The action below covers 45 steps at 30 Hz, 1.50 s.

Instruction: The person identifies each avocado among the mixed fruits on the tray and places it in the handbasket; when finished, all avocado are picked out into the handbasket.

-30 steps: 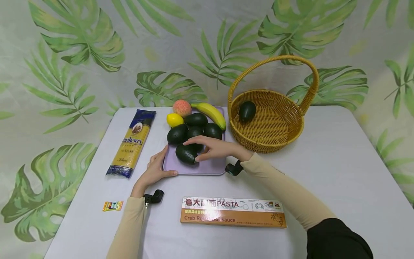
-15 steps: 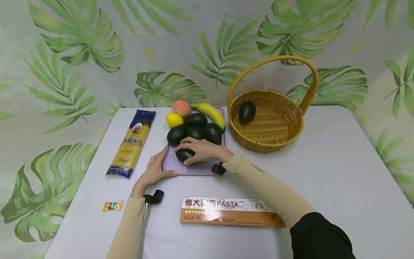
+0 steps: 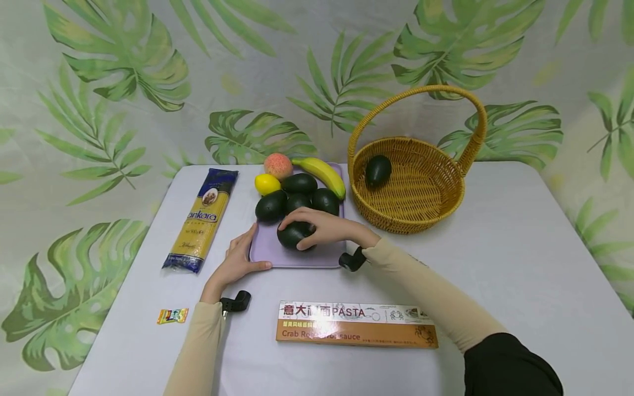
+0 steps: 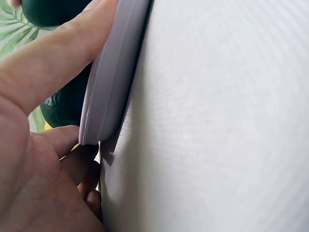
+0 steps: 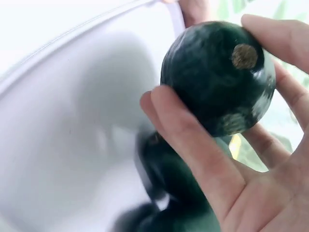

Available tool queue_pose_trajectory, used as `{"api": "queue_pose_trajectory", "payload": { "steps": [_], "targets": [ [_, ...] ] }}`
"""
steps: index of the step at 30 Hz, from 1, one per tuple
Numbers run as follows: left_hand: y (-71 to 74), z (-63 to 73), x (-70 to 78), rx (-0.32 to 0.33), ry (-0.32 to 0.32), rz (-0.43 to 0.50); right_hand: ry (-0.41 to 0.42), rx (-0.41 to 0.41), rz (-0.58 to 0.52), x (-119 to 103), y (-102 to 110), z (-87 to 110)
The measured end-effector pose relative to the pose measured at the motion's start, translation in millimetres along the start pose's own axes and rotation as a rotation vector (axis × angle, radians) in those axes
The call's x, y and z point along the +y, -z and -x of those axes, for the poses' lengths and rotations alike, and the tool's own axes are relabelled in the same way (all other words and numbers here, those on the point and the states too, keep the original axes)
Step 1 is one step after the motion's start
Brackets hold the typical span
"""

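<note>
On the tabletop (image 3: pixel 515 264), I record the right hand (image 3: pixel 324 226), fingers round an avocado (image 3: pixel 289 237), and left hand (image 3: pixel 238 263), fingers gripping the purple tray (image 3: pixel 264 242).

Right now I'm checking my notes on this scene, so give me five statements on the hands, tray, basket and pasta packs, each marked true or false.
1. The right hand holds an avocado. True.
2. The left hand is away from the tray. False: it touches the tray at a corner.
3. The basket holds a banana. False: the basket holds another avocado; the banana lies on the tray.
4. The blue and yellow pasta packet lies left of the tray. True.
5. The pasta box is on the tray. False: the pasta box lies on the table.
</note>
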<state>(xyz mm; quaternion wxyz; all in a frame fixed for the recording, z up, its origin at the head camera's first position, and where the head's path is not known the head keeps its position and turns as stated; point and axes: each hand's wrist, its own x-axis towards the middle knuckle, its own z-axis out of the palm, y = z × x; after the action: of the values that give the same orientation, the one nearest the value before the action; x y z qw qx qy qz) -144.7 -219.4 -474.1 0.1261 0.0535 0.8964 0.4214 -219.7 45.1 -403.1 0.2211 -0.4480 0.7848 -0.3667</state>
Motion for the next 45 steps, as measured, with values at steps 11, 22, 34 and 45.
{"api": "queue_pose_trajectory", "payload": {
  "steps": [11, 22, 34, 45],
  "targets": [
    [-0.2, -0.6, -0.7, 0.009, -0.023, 0.009, -0.062, 0.071, -0.26, 8, 50, 75.0],
    [0.8, 1.2, 0.9, 0.008, -0.015, 0.014, -0.241, 0.331, -0.292, 31, 91, 141.3],
    [-0.2, 1.0, 1.1, 0.01, -0.025, 0.009, -0.329, 0.477, -0.266, 57, 121, 162.3],
    [-0.5, 0.3, 0.1, 0.008, -0.028, 0.006, -0.482, 0.478, -0.194, 83, 156, 152.2]
  ]
}}
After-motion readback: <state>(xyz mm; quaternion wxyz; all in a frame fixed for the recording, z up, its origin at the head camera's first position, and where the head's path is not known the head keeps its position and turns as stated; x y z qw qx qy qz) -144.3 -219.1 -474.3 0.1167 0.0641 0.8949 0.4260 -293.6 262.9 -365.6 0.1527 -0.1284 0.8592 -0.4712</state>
